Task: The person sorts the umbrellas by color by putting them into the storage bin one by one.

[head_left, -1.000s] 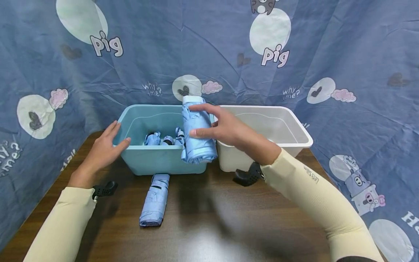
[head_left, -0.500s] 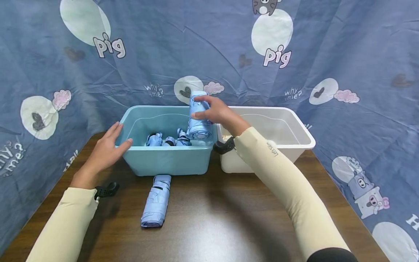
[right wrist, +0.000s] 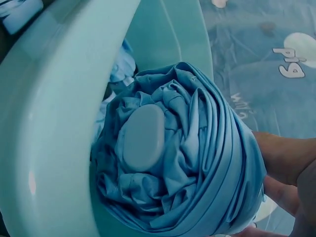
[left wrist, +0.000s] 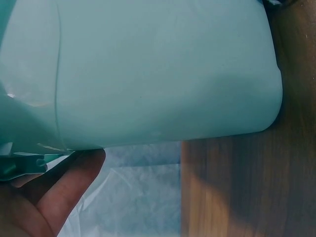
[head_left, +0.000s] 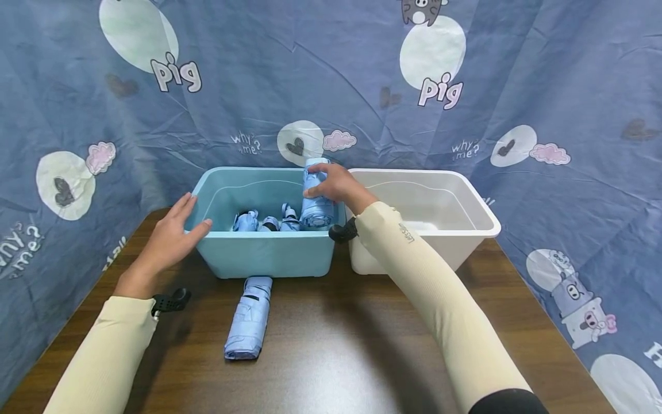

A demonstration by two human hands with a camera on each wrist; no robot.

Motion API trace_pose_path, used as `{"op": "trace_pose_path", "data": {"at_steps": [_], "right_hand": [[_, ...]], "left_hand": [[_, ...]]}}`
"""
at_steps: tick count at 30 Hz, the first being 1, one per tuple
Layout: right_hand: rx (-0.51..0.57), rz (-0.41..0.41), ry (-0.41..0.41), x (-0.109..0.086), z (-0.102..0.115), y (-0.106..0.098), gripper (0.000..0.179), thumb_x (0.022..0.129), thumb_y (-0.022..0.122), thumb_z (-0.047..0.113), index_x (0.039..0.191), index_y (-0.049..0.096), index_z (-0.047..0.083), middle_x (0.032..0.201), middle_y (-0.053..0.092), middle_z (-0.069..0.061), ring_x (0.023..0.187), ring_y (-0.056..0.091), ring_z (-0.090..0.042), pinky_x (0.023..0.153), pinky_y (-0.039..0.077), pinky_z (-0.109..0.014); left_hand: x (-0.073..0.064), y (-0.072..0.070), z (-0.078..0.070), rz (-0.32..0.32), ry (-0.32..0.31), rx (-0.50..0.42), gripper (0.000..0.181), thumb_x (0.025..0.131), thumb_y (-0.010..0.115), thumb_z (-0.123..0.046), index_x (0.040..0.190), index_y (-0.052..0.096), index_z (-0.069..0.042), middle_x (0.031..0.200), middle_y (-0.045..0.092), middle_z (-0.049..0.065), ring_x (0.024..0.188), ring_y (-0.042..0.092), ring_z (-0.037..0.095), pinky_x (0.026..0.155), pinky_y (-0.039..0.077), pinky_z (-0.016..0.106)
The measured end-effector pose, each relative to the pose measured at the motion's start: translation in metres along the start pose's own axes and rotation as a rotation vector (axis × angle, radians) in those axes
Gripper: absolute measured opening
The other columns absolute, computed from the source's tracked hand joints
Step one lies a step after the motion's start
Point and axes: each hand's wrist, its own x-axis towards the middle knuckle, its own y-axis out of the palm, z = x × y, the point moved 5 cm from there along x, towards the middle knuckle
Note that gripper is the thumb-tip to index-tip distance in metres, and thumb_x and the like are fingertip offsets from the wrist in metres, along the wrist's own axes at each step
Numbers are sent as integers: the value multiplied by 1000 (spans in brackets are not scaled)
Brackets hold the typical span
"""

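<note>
My right hand grips a folded light-blue umbrella upright inside the right end of the teal bin. In the right wrist view its crumpled, rolled fabric surrounds a smooth oval handle end. Several more blue umbrellas stand in the bin, partly hidden by its front wall. My left hand rests against the bin's left rim with its fingers extended; the left wrist view shows one finger against the teal wall. Another folded blue umbrella lies on the table before the bin.
A white bin stands to the right, close beside the teal one. Both stand on a dark wooden table. Behind them hangs a blue printed cloth.
My right hand has carried the umbrella away from me, over the teal bin's front edge, and lowered it inside. The left hand stays at the rim.
</note>
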Motion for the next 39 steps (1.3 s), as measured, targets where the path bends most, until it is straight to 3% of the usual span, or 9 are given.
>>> {"op": "trace_pose_path", "data": {"at_steps": [10,17,20,31,39], "right_hand": [[-79,-55,8,-1,5,0,58,84,77,24,138,56,20,147,37,-16,102,55,-25,72,55,-33],[-78,-55,7,-3,9,-1,59,85,75,30,139,53,19,153,32,-11,130,42,-27,102,41,-40],[-77,-41,2,-3,8,1,60,85,75,31,140,53,19,154,32,-10,136,36,-28,107,37,-42],[-83,-49,-85,-11,12,0,61,86,74,33,139,51,16,147,42,-10,132,41,-28,104,40,-41],[-66,-57,-211,-40,13,3,52,88,71,33,135,55,19,140,50,-8,119,53,-25,91,49,-36]], "left_hand": [[-1,1,-4,5,-1,10,77,99,48,-43,153,16,1,159,9,21,139,17,52,103,21,70],[0,-1,-3,0,-16,15,79,98,47,-45,153,16,1,160,9,20,139,17,51,103,21,70],[0,-1,-2,5,-19,16,78,98,47,-45,153,16,1,160,9,20,139,17,52,103,21,70],[-1,-2,-3,-2,-23,15,79,97,48,-46,153,17,0,159,11,21,140,17,50,102,21,71],[-1,-2,-3,-2,-19,17,78,98,47,-46,154,16,-1,159,10,21,139,18,52,100,22,73]]}}
